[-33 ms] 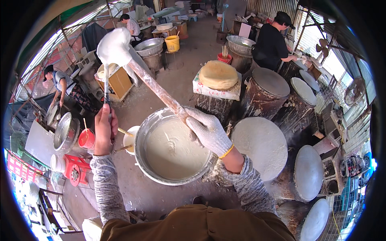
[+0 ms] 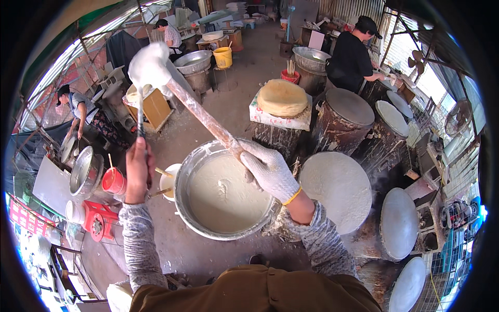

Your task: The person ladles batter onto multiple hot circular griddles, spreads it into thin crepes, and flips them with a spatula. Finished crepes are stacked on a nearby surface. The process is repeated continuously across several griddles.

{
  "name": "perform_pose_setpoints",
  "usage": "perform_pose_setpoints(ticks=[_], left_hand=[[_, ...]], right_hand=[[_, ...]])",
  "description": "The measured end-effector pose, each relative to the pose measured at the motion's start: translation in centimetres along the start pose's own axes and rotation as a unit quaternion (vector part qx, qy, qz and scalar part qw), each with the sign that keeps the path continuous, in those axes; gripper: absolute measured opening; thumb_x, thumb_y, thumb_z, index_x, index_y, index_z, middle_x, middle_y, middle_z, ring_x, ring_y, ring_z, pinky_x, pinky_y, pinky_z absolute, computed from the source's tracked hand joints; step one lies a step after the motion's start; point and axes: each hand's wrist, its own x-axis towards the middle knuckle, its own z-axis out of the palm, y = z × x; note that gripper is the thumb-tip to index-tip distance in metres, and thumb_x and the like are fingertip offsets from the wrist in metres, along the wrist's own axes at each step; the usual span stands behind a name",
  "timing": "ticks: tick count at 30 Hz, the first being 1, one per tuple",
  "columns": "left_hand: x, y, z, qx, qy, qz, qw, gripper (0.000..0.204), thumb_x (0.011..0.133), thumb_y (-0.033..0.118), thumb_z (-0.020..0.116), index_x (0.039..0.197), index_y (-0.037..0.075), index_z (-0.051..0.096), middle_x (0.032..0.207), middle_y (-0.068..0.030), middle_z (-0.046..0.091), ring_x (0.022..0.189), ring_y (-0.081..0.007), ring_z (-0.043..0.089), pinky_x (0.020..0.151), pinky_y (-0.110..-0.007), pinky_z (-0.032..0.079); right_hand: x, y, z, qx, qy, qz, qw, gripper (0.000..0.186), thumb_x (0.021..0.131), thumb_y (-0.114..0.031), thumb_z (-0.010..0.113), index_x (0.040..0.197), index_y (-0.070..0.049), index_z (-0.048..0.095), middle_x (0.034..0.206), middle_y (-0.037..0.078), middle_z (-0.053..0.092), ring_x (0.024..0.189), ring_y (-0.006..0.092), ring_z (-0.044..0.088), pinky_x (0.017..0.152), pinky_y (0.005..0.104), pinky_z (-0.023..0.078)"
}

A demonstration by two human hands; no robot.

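My gloved right hand (image 2: 270,172) is closed around a wooden handle (image 2: 202,118), which rises to the far left. Thick white batter coats its far end (image 2: 150,65), so the shape under it is hidden. In my bare left hand (image 2: 138,171) is a narrow tool with a dark handle (image 2: 141,127), held upright; its batter-smeared upper part touches or overlaps the coated end. Below and between my hands stands a wide metal basin (image 2: 222,236) of pale batter (image 2: 226,195), with a small raised swirl on the surface.
A pale-coated round griddle (image 2: 335,193) lies right of the basin, with more round plates (image 2: 399,223) beyond. Ahead, a stack of thin flatbreads (image 2: 282,97) rests on a block. A white bucket (image 2: 169,182) stands left. Three other people work farther off.
My left hand and its tool have shifted slightly right and down. The batter-coated end has moved a little to the right. My right hand stays nearly where it was.
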Motion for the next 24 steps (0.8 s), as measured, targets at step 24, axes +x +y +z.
perform_pose_setpoints(ticks=[24], left_hand=[[-17.2,2.5,26.3,-0.484,-0.419,-0.63,0.439,0.03,0.1,0.032,0.052,0.084,0.007,0.046,0.065,0.0042,0.039,0.049,-0.007,0.04,0.044,-0.022,0.038]], right_hand=[[-41.1,7.8,-17.2,-0.475,0.357,0.193,0.781,0.037,0.09,-0.022,0.066,0.127,-0.027,0.065,0.073,0.015,0.056,0.068,0.0349,0.062,0.058,0.0442,0.05]])
